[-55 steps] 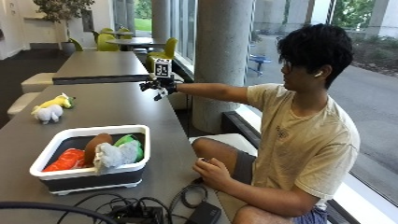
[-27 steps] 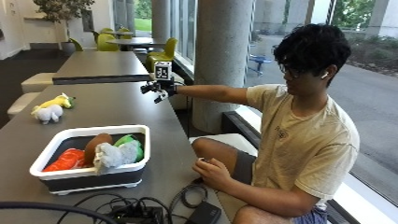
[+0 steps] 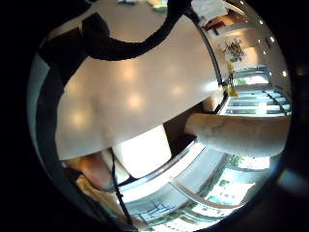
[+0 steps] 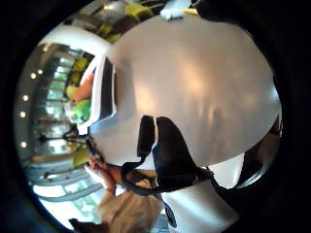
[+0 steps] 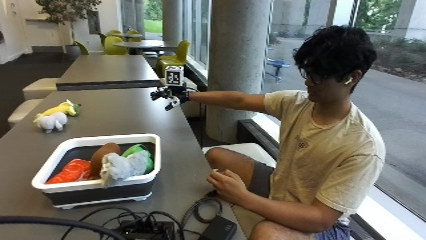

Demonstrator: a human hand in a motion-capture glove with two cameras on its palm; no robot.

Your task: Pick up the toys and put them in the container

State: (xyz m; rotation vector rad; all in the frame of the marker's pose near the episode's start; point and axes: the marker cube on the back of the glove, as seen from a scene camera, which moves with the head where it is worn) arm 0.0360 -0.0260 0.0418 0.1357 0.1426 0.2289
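Gloved right hand [image 5: 170,95] hovers over the counter's [image 5: 126,117] far edge, fingers spread, holding nothing.
Toys [image 5: 54,116] lie at its 8 o'clock, bare counter between; container [image 5: 100,167] sits at 6 o'clock, its toys partly hidden by the wall.

No words, brands or numbers can be read on the container [image 5: 100,187], toys or desk [image 5: 126,115], as far as these views show.

right arm: stretched out straight | right hand [image 5: 170,95]: raised, fingers apparently relaxed, holding nothing
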